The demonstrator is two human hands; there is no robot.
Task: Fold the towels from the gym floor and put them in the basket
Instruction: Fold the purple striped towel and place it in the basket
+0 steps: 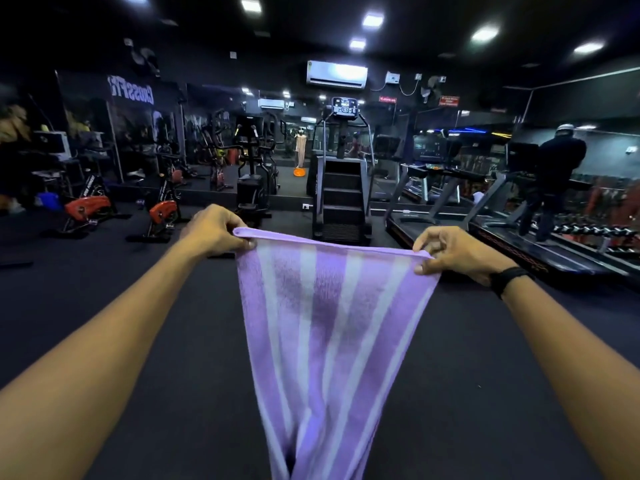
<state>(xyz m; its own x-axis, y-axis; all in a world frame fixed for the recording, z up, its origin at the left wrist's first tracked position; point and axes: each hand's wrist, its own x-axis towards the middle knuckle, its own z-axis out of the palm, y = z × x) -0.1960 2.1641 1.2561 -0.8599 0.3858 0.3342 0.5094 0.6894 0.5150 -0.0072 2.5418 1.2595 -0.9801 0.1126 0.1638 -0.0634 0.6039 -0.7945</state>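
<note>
Both forearms are bare; a black band point(509, 280), perhaps a watch, circles the right wrist.

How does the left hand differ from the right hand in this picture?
The left hand sits slightly higher in the picture than the right hand. The right wrist wears a black band; the left wrist is bare. Both hands pinch a top corner of the purple striped towel, which hangs down between them.

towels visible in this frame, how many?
1: purple striped towel, hanging at centre, top corners pinched by left hand and right hand. Others may lie out of view.
</note>
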